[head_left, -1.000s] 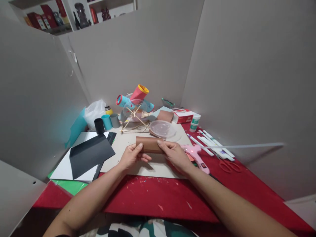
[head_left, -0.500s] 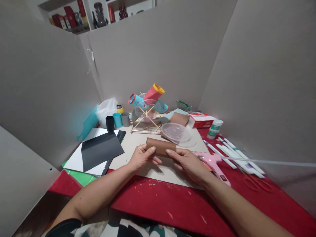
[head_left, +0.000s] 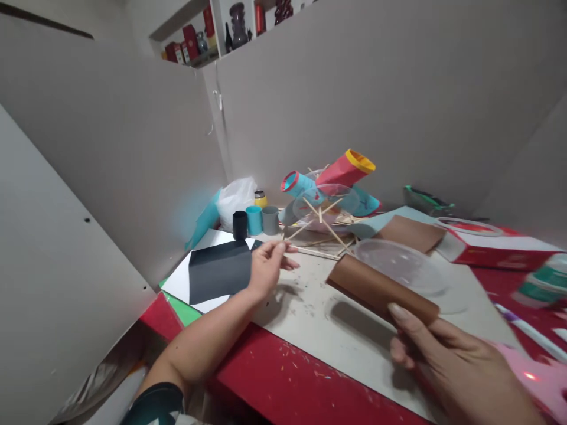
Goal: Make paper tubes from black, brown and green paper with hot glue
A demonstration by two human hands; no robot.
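**Brown tube in the right hand, left hand free over the board**

Close on three sides, grey partition panels (head_left: 133, 153) wall in the red table (head_left: 283, 383); the open room is the bare grey cardboard sheet (head_left: 319, 313) between the two hands. Along its far edge stand a stick-and-tube model (head_left: 330, 189), three small cups (head_left: 254, 219) and a clear plastic lid (head_left: 398, 265).

Only the right hand (head_left: 447, 360) holds the brown paper tube (head_left: 381, 289), gripping its near end, thumb pressed on top, the other fingers curled beneath. The tube slants away to the left, lifted above the sheet and casting a shadow on it.

Well apart from the tube, the left hand (head_left: 266, 268) hovers over the sheet beside the black paper (head_left: 219, 271), fingers loosely bent, holding nothing.

No writing can be read anywhere; the red-and-white box (head_left: 500, 251) is blurred.
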